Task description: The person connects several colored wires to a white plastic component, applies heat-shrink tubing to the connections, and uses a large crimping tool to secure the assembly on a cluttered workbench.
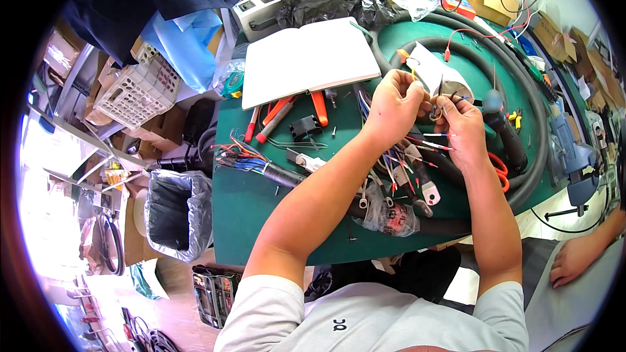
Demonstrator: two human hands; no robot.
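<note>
Both hands are close together over the far right part of the green table. My left hand [398, 105] is closed, thumb against the fingers, in a pinch on thin wires. A bit of yellow wire [413, 73] sticks up beside its fingertips. Close beside it my right hand [464, 129] also pinches thin wires, and dark and blue ends show by its fingers. Just behind the fingertips lies a white cylindrical piece [435, 68]. Under the hands runs a bundle of cable cores with red-tipped ends [403, 163]. The exact grip points are partly hidden by the fingers.
An open notebook [310, 58] lies at the far left of the table, orange-handled tools [319, 108] before it. Thick black cable [538, 104] loops round the right side. A lined bin [177, 212] stands left of the table. Another person's hand [577, 261] rests at right.
</note>
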